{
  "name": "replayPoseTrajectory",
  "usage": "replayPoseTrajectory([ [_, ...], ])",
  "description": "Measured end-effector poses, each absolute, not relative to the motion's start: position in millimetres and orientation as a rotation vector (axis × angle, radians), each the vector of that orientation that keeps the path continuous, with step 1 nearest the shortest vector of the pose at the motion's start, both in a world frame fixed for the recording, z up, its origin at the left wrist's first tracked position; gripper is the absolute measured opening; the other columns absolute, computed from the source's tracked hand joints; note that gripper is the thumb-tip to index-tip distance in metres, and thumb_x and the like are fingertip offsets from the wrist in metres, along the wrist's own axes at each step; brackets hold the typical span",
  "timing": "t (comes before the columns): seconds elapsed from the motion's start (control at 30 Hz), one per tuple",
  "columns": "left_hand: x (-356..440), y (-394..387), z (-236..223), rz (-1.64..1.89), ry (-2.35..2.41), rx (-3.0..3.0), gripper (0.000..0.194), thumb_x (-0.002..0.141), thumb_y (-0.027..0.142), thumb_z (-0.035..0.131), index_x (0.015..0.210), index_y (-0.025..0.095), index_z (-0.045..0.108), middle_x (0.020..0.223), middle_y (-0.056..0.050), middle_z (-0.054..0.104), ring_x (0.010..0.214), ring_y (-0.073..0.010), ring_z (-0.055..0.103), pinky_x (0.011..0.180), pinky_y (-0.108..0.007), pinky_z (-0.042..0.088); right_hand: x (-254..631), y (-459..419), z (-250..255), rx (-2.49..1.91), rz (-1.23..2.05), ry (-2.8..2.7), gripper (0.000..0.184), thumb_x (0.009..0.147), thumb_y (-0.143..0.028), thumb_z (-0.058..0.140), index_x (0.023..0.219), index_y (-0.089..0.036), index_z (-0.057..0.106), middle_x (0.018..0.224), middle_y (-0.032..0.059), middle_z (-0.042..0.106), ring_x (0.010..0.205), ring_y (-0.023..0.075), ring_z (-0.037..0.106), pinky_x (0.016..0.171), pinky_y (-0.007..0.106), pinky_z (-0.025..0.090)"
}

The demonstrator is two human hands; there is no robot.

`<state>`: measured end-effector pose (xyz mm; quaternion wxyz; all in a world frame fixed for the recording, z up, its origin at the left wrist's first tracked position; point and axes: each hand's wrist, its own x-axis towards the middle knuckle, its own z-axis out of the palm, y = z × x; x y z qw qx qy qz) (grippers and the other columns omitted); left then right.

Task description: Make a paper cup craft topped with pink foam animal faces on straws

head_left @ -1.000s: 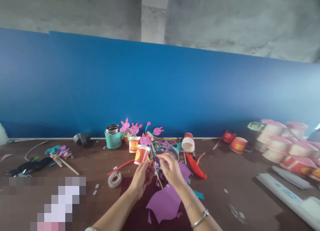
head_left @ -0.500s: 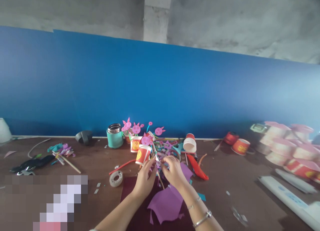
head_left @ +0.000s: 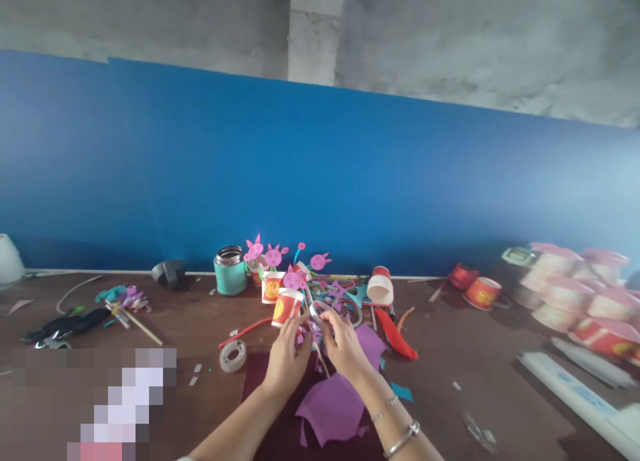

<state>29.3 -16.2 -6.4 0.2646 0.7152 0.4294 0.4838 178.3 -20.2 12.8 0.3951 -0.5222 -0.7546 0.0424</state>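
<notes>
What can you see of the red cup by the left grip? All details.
The cup is red with a yellow mark on its side and a white rim. It looks like paper, tapers downward, and sits wide end up, leaning slightly to the picture's right. It is in front of a similar cup. Fingers of the left grip cover its lower right edge; whether they hold it isn't clear. Its base is partly hidden, and its contents can't be made out.

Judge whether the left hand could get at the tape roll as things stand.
Probably yes: the left hand is close by, and nothing seems to stand between it and the tape roll. The red strip runs past the roll's far side.
</notes>
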Motion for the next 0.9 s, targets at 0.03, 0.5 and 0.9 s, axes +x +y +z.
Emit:
replayPoseTrajectory([
  [0.03,29.2,-15.5,-7.9,1.309,1.138,1.957,0.033,0.085,0.023,0.047,0.118,0.022,0.054,0.112,-0.009,0.060,0.102,-0.0205,0.058,0.085,-0.032,0.048,177.2,-20.6,12.9,-1.315,0.109,-1.921,0.011,0.089,-0.016,0.040,0.087,-0.020,0.049,0.074,0.0035,0.064,0.067,0.0191,0.060,0.066,0.029,0.041],
  [0.5,30.0,-14.8,-3.9,1.354,1.061,1.888,0.013,0.082,0.015,0.048,0.088,0.020,0.059,0.091,-0.004,0.061,0.087,-0.0180,0.058,0.078,-0.029,0.046,172.9,-25.5,16.2,-1.313,0.101,-1.988,0.010,0.088,-0.016,0.043,0.090,-0.020,0.052,0.075,0.0025,0.065,0.070,0.0188,0.061,0.070,0.030,0.039],
  [0.9,30.8,-13.6,-6.4,1.385,1.085,1.821,0.013,0.085,0.021,0.046,0.073,0.020,0.051,0.078,-0.001,0.054,0.072,-0.0153,0.053,0.067,-0.026,0.042,167.7,-28.6,19.7,-1.285,0.148,-2.002,0.015,0.085,-0.011,0.043,0.075,-0.020,0.050,0.066,-0.0005,0.060,0.060,0.0149,0.054,0.069,0.028,0.036],
])
